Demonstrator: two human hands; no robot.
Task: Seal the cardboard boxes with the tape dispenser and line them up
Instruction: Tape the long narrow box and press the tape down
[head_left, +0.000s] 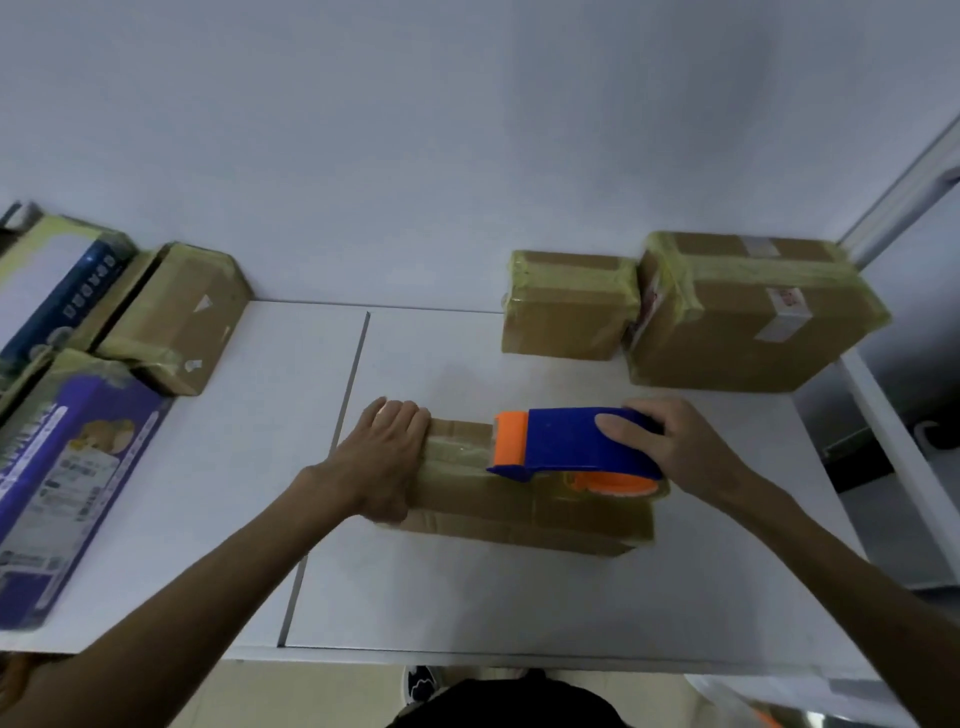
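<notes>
tape dispenser (571, 447) on near box (519, 499), two boxes (569, 304) behind right, more (176, 317) far left

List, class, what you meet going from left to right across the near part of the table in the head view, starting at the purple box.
purple box → left hand → tape dispenser → right hand. The cardboard box under the hands spans them, so it is left out.
</notes>
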